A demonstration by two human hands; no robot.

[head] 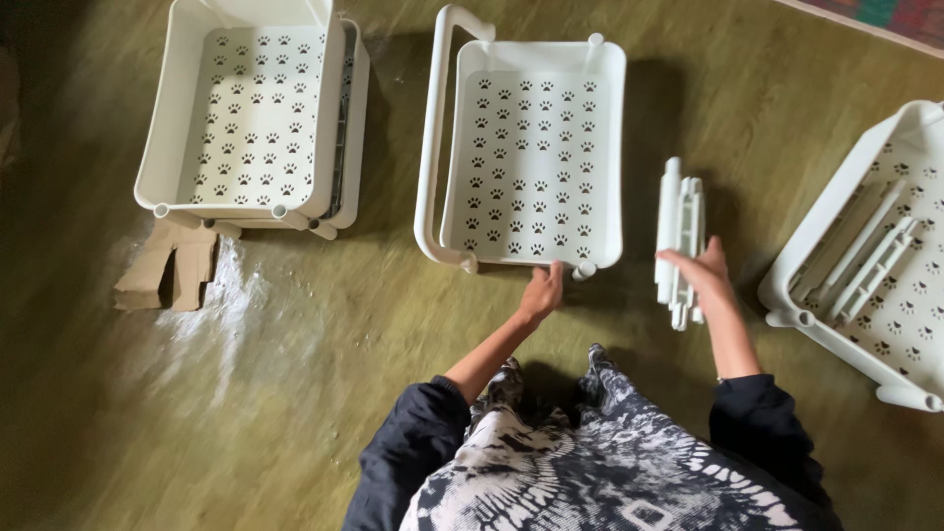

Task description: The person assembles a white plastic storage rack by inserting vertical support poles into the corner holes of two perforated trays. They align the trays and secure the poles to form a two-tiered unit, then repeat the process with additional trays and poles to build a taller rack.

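Person crouches over floor (295, 393); left hand (542, 292) fingers curled on near rim of middle tray (536, 147), prob. to steady it; right hand (700, 270) grips bundle of white tubes (678, 221) lying just right of tray; two more trays (246, 108) (875, 265) flank, within reach.

Dark navy sleeves, pushed up, cover both arms to just past the elbows; forearms, left hand (542, 292) and right hand (700, 269) are bare. The trousers carry a black-and-white tie-dye swirl print.

Open floor between middle tray (531, 147) and right tray (865, 256); tube bundle (680, 236) there.
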